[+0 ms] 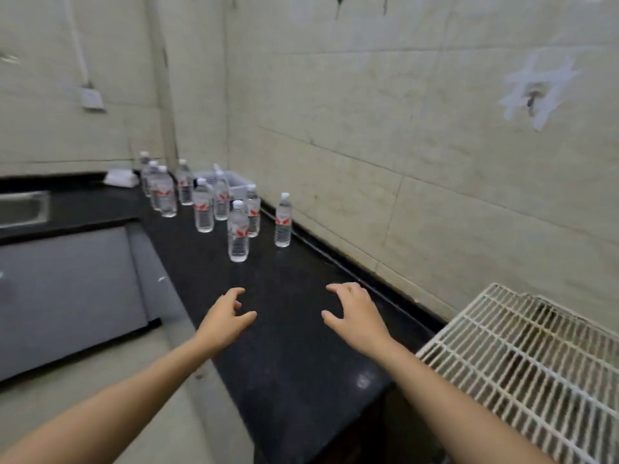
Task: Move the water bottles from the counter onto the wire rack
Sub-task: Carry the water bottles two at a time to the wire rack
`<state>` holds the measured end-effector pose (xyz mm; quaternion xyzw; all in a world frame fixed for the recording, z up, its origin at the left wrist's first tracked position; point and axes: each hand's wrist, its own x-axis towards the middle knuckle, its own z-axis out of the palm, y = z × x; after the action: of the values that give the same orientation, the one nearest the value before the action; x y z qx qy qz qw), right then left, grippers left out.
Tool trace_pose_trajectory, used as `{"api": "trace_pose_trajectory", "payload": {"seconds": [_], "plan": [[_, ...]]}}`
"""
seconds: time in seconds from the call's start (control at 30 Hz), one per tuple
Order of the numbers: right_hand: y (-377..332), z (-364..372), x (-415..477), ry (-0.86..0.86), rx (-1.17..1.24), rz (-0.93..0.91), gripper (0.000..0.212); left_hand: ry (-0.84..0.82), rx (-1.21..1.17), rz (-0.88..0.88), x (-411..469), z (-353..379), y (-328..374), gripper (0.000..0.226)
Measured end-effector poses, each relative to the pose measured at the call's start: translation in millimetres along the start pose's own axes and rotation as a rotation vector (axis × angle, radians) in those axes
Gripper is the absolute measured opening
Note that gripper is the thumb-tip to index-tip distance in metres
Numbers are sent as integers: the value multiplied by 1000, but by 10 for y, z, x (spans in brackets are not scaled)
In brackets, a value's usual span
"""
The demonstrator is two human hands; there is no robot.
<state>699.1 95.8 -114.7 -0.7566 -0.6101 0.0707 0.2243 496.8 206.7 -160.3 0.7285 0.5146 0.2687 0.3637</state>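
Note:
Several clear water bottles with red-and-white labels stand upright on the black counter (288,329). The nearest bottle (238,231) is a short way beyond my hands, and another bottle (283,220) stands by the wall. The others cluster further back to the left. My left hand (223,319) and my right hand (351,313) hover over the counter, fingers loosely curled, holding nothing. The white wire rack (522,360) lies at the lower right, past the counter's end, with nothing on it.
A tiled wall runs along the counter's right side. A metal sink (23,207) sits at the far left, with grey cabinet fronts (67,289) below. A clear plastic container (234,180) and a white cloth (121,177) lie behind the bottles.

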Motion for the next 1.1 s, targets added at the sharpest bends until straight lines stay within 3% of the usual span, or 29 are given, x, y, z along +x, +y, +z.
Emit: {"api": "trace_pose_trajectory", "payload": {"seconds": [0.33, 0.77, 1.1], "plan": [[-1331, 1049, 83, -244, 78, -194, 47, 420, -71, -330, -968, -1592, -1158, 53], [-3474, 2220, 63, -377, 185, -263, 47, 709, -148, -295, -1650, -3467, -2369, 43], [-4037, 2680, 23, -417, 142, -250, 46, 804, -222, -358, -1751, -3824, -3120, 37]]}}
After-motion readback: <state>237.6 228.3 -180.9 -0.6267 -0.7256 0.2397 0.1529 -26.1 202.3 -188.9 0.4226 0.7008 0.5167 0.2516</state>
